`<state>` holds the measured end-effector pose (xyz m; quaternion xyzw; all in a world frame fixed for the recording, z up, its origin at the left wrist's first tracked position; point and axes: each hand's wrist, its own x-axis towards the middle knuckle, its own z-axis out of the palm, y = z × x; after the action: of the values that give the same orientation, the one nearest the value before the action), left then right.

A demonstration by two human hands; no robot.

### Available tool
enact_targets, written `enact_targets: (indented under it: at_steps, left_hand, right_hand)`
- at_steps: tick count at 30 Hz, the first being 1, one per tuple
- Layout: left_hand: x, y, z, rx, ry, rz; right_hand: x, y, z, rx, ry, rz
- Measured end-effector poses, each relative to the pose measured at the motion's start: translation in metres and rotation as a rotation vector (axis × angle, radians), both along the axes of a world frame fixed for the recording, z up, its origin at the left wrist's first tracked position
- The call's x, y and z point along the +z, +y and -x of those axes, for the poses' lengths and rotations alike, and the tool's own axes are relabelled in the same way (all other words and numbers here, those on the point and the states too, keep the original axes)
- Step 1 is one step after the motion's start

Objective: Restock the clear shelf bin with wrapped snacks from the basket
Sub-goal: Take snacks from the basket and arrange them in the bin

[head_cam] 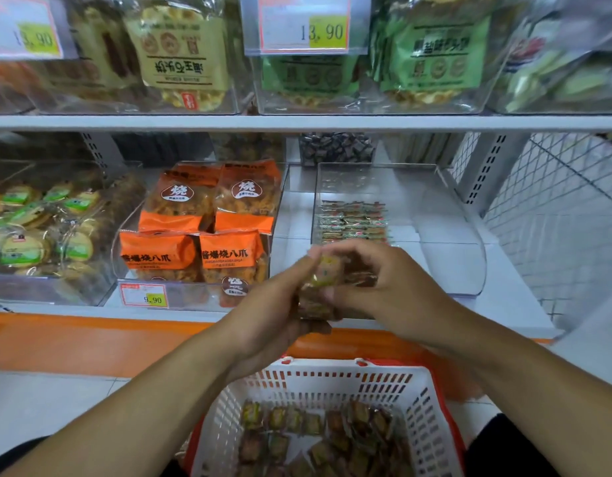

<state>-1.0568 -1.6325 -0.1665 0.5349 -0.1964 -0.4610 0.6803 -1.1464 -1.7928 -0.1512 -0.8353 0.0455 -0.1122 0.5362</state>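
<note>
Both my grips grasp one stack of snacks (320, 287), left hand (273, 304) under, right hand (383, 287) over, held above the basket (332, 376) just before the bin (469, 256).

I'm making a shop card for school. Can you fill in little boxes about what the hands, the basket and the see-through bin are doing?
left hand: grips a stack of small wrapped snacks
right hand: fingers curled on the same stack
where: in front of the shelf, above the basket
white plastic basket with red rim: many snacks inside
clear plastic shelf bin: a few rows of snacks at the back, mostly bare
neighbour: orange snack bags
</note>
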Motion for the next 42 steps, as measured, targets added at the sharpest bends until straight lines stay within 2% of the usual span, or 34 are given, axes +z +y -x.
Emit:
enact_targets:
  at_steps: [4,8,11,14,16,17,20,24,26,31,36,38,41,42]
  left_hand:
    - [0.005,0.001,-0.005,0.018,0.100,0.152]
    - [-0.001,-0.001,-0.006,0.136,0.111,0.108]
    - [-0.004,-0.001,-0.007,0.216,0.079,0.071]
    - [-0.004,0.002,-0.010,0.203,0.003,0.068]
    - [-0.006,0.004,-0.010,0.169,-0.032,0.067]
    - [-0.006,0.003,-0.010,0.159,-0.039,0.065]
    - [-0.009,0.001,-0.007,0.146,-0.064,0.044]
    - [-0.009,0.000,-0.007,0.195,-0.257,-0.063]
    - [-0.009,-0.001,-0.006,0.203,-0.271,-0.080]
    - [-0.008,-0.005,-0.001,0.196,-0.287,-0.053]
    - [-0.008,-0.018,0.000,0.186,-0.313,-0.032]
    - [-0.006,-0.028,-0.001,0.176,-0.288,-0.022]
    - [0.002,-0.048,-0.005,0.053,-0.177,0.024]
    - [0.002,-0.054,-0.008,0.020,-0.208,0.008]
  right_hand:
    - [-0.004,-0.003,-0.002,-0.078,-0.074,-0.261]
    - [-0.005,-0.007,-0.003,-0.105,-0.107,-0.347]
    - [0.002,-0.023,-0.004,-0.212,-0.160,-0.368]
    - [0.008,-0.041,-0.005,-0.312,-0.185,-0.151]
    - [0.009,-0.048,-0.006,-0.320,-0.121,0.064]
    - [0.008,-0.048,-0.007,-0.290,-0.079,0.106]
    - [0.004,-0.042,-0.008,-0.158,0.031,0.058]
    - [0.007,-0.041,-0.007,-0.103,0.012,0.141]
    - [0.008,-0.041,-0.007,-0.083,0.025,0.173]
    - [0.006,-0.032,-0.006,0.080,0.130,0.027]
    - [0.005,-0.038,-0.009,0.000,0.122,0.128]
    - [0.006,-0.040,-0.011,-0.060,0.134,0.121]
    - [0.009,-0.048,-0.015,-0.141,0.126,0.073]
    - [0.010,-0.053,-0.017,-0.171,0.131,0.037]
